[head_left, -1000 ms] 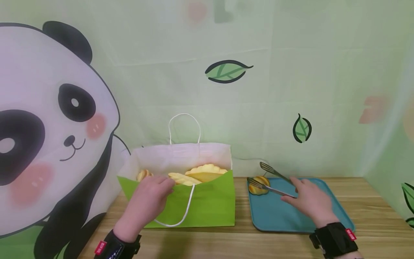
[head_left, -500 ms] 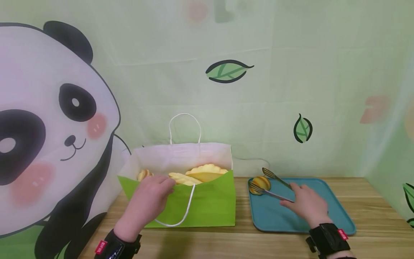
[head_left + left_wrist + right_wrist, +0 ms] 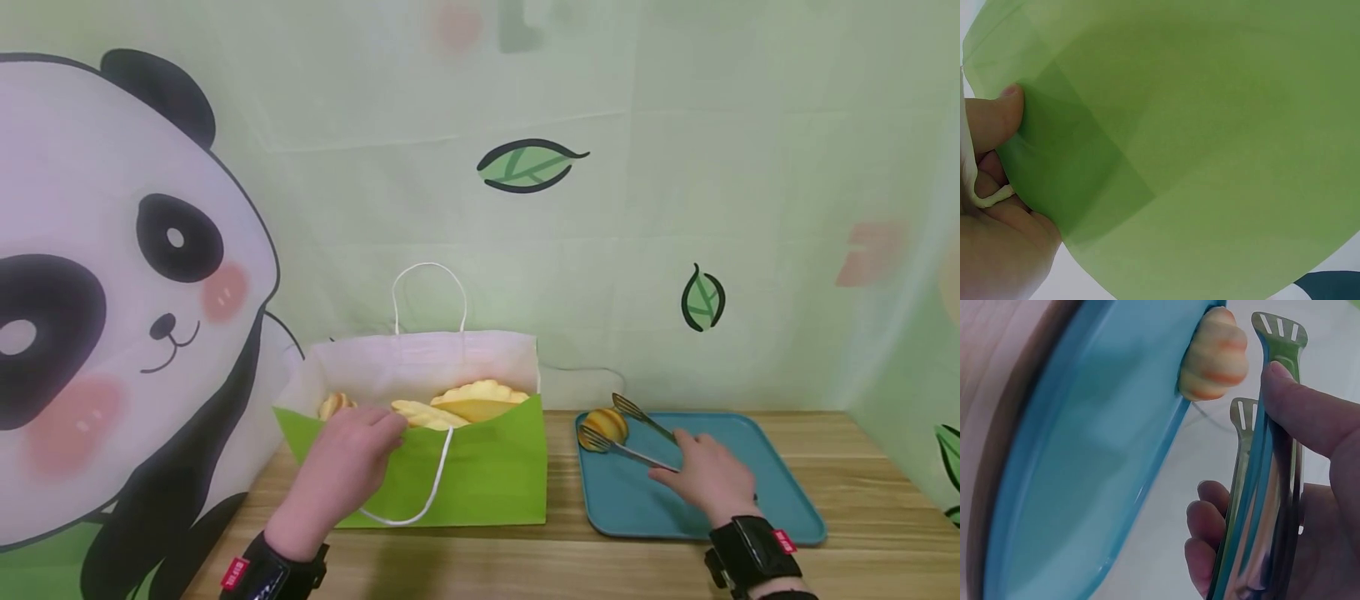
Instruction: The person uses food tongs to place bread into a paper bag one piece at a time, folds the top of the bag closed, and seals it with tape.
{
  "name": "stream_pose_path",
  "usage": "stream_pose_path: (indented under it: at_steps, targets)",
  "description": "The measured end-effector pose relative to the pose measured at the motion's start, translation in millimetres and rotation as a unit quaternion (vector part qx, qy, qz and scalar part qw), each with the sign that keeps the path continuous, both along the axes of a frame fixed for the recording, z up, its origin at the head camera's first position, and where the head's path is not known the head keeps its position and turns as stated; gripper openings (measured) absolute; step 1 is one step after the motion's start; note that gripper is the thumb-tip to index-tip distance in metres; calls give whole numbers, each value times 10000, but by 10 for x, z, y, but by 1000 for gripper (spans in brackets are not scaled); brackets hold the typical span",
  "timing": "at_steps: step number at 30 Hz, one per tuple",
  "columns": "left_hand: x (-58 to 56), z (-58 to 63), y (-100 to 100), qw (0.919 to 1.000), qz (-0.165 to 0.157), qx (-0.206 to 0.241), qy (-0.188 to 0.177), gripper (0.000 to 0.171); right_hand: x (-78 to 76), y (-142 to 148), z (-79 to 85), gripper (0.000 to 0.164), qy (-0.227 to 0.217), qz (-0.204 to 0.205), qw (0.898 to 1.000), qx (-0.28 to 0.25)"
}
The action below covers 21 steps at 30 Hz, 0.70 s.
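My left hand [image 3: 356, 454] holds the front rim of a green paper bag [image 3: 487, 475] with a white inside. In the left wrist view, the thumb [image 3: 1007, 115] presses on the green paper [image 3: 1210, 137], while the other fingers are partly hidden. My right hand [image 3: 712, 479] grips metal tongs [image 3: 636, 455], whose slotted tips stand spread. Close by the tips, a striped golden-brown bread roll [image 3: 613, 423] lies at the far left corner of a blue tray [image 3: 645, 512]. The right wrist view shows the roll [image 3: 1216, 356] apart from the tongs [image 3: 1282, 347].
Inside the bag are a large scalloped yellow pastry [image 3: 487, 396], a paler bread piece [image 3: 423, 414] and a brown roll [image 3: 333, 405]. White cord handles [image 3: 438, 479] hang from the bag. A printed backdrop with a panda [image 3: 165, 350] rises behind the wooden table [image 3: 450, 562].
My right hand and the tongs have moved slightly down and left, so the upper tip sits lower. The roll stays on the tray, and my left hand has not moved.
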<state>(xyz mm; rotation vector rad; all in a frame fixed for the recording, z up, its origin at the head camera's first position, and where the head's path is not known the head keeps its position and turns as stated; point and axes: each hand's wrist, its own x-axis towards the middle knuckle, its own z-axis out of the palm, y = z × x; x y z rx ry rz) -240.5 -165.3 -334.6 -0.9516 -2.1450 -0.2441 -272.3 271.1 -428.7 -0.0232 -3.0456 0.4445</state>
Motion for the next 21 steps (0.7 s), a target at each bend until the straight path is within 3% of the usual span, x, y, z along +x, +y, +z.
stream_pose_path:
  at_steps: [9, 21]
  targets:
    - [2, 3, 7, 10000, 8, -9, -6, 21, -49, -50, -36, 92, -325, -283, 9991, -15]
    - [7, 7, -2, 10000, 36, -21, -40, 21, -76, -115, -52, 89, -532, -339, 9980, -12]
